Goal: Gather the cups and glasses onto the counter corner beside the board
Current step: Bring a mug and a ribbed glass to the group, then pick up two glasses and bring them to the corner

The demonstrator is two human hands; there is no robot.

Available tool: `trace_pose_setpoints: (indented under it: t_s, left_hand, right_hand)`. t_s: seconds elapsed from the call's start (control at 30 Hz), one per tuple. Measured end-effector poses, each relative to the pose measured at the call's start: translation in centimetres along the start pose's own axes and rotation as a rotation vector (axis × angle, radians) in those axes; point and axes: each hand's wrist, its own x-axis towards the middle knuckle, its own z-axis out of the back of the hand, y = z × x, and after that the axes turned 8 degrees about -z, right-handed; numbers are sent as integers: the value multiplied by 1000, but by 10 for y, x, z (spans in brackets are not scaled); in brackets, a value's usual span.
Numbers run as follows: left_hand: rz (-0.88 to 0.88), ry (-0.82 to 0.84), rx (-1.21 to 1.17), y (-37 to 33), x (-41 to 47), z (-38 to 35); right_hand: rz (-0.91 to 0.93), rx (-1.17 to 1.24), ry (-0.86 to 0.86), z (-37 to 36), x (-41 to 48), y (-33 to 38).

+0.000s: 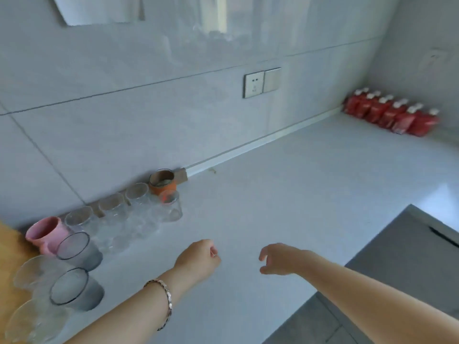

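Several cups and glasses stand grouped at the left of the white counter (285,194), beside a wooden board (10,247). A pink cup (43,233) sits nearest the board, with two grey-tinted glasses (77,249) (74,289) in front of it. Clear glasses (111,207) line the wall, ending at an orange cup (162,184) and a clear glass (171,206). Frosted glasses (34,271) stand at the lower left. My left hand (198,256) hovers over the counter with fingers curled, holding nothing. Beside it, my right hand (280,259) hangs loosely curled, also holding nothing.
A row of red pouches with white caps (390,115) lines the far right wall. A wall socket and switch (262,81) sit above the counter. A grey cabinet front (397,269) lies below the counter edge at right.
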Motion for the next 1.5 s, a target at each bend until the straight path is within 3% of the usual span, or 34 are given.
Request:
trace_pose_setpoints:
  t_s: [0.27,0.53,0.93,1.17,1.3,1.5]
  left_hand:
    - [-301,156,141,-259,61,-123]
    - [-484,373,184,-462,85,-237]
    - [-814,548,466,-699,180,-366]
    - [-991,586,416,-831,172,-451]
    - [-1011,642,308,-876,154,-508]
    - [-901,602,284,-916,144,-576]
  right_hand:
    - [-325,169,-147,9,-122,-281]
    - [-701,415,-190,-27,-215,-498]
    - [-1022,738,-204,-40,-261,-709]
    - [-1143,934,-265,-46,-278,-806]
    - [-1216,1002,-350,-62,-288,-858]
    - [-1324,886,-467,-73,-291,-942]
